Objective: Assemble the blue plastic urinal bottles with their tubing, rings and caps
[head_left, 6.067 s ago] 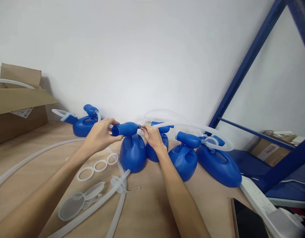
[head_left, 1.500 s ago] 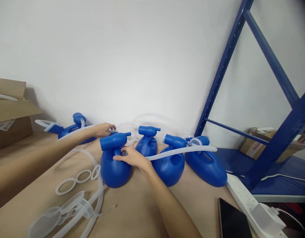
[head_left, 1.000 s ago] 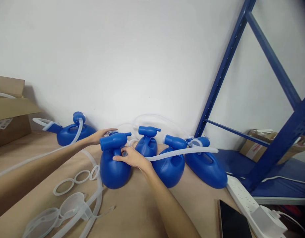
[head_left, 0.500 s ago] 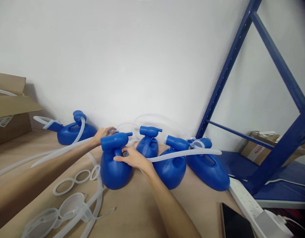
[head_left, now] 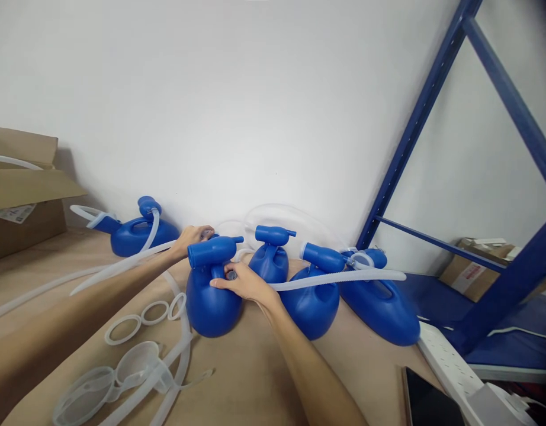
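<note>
A blue plastic jug [head_left: 214, 305] with a blue bulb-shaped head stands on the table before me. My right hand [head_left: 246, 283] is closed round the jug's handle, with the thumb along its near side. A small round grey piece [head_left: 231, 275] shows by the fingers. My left hand [head_left: 195, 238] is just behind the jug's head, fingers curled on a small clear piece that is mostly hidden. Several similar blue jugs stand around: one [head_left: 268, 263] behind, one [head_left: 311, 305] to the right with a white ribbed hose [head_left: 344, 277] across it.
White sealing rings [head_left: 122, 329] and clear plastic lids [head_left: 84, 393] lie at the left among white hoses [head_left: 182, 349]. A cardboard box [head_left: 28, 228] stands far left. At the right are a phone [head_left: 430, 402], a power strip [head_left: 450, 367] and a blue metal shelf [head_left: 417, 124].
The whole view has shifted slightly, so everything appears a little farther right. Both hands keep the same places at the jug.
</note>
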A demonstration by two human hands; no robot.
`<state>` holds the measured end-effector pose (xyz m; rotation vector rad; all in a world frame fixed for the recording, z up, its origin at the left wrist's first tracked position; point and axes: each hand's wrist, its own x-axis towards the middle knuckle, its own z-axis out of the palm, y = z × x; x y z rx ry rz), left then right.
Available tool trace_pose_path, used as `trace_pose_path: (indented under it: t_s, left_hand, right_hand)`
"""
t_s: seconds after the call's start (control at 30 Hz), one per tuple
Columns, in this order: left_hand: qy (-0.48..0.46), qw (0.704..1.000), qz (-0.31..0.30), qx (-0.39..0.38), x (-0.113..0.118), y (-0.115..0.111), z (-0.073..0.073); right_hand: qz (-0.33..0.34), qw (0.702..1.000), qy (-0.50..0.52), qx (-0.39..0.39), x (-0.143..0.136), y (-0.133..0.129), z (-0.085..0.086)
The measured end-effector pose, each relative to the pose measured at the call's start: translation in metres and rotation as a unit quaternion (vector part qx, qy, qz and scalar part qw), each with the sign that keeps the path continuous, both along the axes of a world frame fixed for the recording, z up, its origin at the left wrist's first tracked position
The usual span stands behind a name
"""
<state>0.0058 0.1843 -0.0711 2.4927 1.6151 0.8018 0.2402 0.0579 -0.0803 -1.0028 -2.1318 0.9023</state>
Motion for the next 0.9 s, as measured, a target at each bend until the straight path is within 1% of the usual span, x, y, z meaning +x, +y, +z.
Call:
trace_pose_path:
  t_s: [0.13, 0.27, 0.33, 0.43, 0.5, 0.6, 0.7, 0.8, 0.9]
  left_hand:
    - [-0.015, 1.0, 0.028, 0.002, 0.001, 0.005, 0.005]
    - [-0.051, 0.998, 0.044, 0.004, 0.002, 0.015, 0.016]
    - [-0.072, 0.996, 0.048, -0.001, 0.003, 0.02, 0.022]
    - [-0.104, 0.992, 0.068, -0.002, 0.005, 0.027, 0.035]
    - [-0.121, 0.989, 0.089, 0.011, 0.006, 0.029, 0.049]
    - [-0.145, 0.981, 0.12, 0.045, 0.009, 0.03, 0.081]
    - [-0.168, 0.972, 0.143, 0.086, 0.016, 0.023, 0.122]
    - [-0.187, 0.961, 0.155, 0.131, 0.024, 0.007, 0.166]
    - [-0.206, 0.944, 0.178, 0.186, 0.025, -0.017, 0.214]
  right_hand:
    - [-0.003, 1.0, 0.001, 0.005, 0.0, -0.001, 0.001]
    - [0.013, 1.0, -0.015, -0.014, 0.001, -0.002, 0.001]
    - [0.015, 1.0, -0.022, -0.009, 0.001, -0.002, 0.0]
    - [0.01, 0.999, -0.029, -0.008, 0.001, -0.002, -0.002]
    - [0.004, 0.999, -0.034, -0.015, 0.002, -0.001, -0.003]
    - [-0.003, 0.999, -0.039, -0.024, 0.002, 0.001, -0.004]
    - [0.003, 0.998, -0.048, -0.036, 0.002, 0.002, -0.003]
    - [0.007, 0.998, -0.051, -0.039, 0.001, 0.002, -0.001]
    - [-0.001, 0.997, -0.07, -0.014, 0.002, 0.001, 0.001]
